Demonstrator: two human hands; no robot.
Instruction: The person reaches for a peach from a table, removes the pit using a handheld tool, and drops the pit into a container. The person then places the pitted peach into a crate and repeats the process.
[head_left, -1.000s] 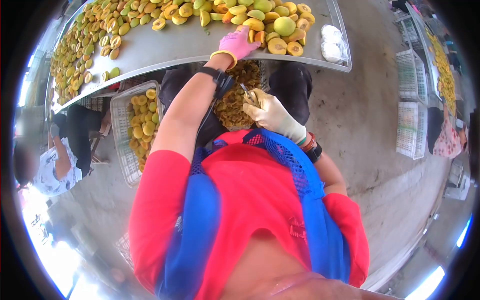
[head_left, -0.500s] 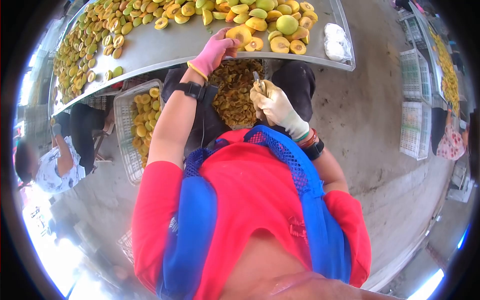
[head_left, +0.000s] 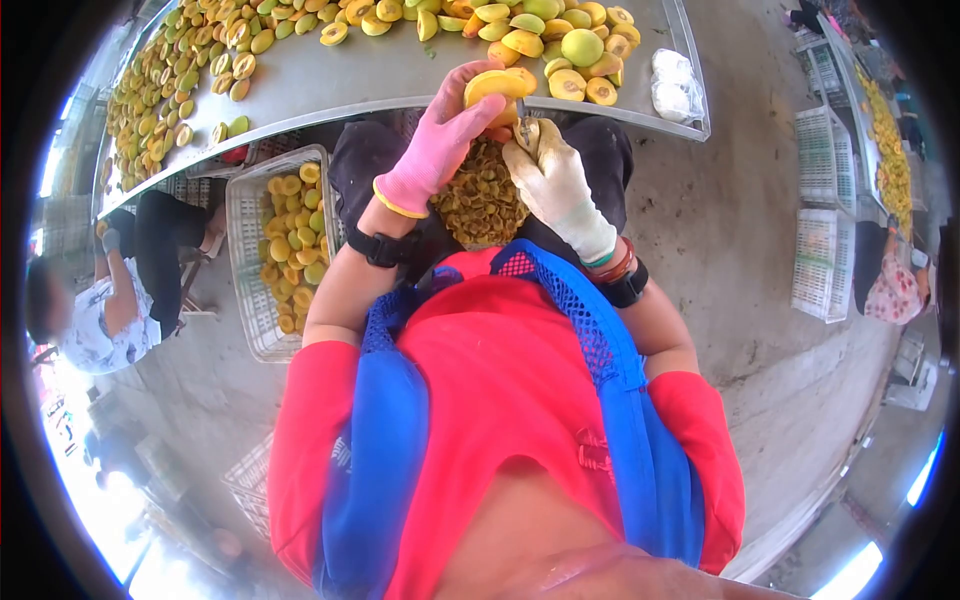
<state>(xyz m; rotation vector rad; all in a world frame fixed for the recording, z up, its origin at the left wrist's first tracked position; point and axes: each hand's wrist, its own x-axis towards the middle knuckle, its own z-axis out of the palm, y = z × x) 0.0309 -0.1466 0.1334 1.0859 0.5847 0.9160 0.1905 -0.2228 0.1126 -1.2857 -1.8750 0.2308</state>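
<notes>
My left hand [head_left: 440,145], in a pink glove, is closed around a yellow peach half [head_left: 492,87] at the near edge of the metal table [head_left: 370,80]. My right hand [head_left: 556,185], in a whitish glove, grips a small knife [head_left: 521,112]; its metal tip is up against the fruit. How deep the tip goes is hidden. Below both hands, between my knees, lies a heap of brownish-yellow fruit scraps [head_left: 478,200]. Cut halves and a round green-yellow fruit [head_left: 581,47] are piled on the table just beyond my hands.
A white crate [head_left: 245,270] of fruit halves stands on the floor at my left. Clear plastic wrap [head_left: 675,85] lies on the table's right corner. Stacked crates [head_left: 825,210] stand at the right. One person [head_left: 110,300] sits at the left, another [head_left: 890,285] at far right.
The left hand has drawn the peach half nearer and turned it. My right hand has moved up, bringing the knife tip against the fruit.
</notes>
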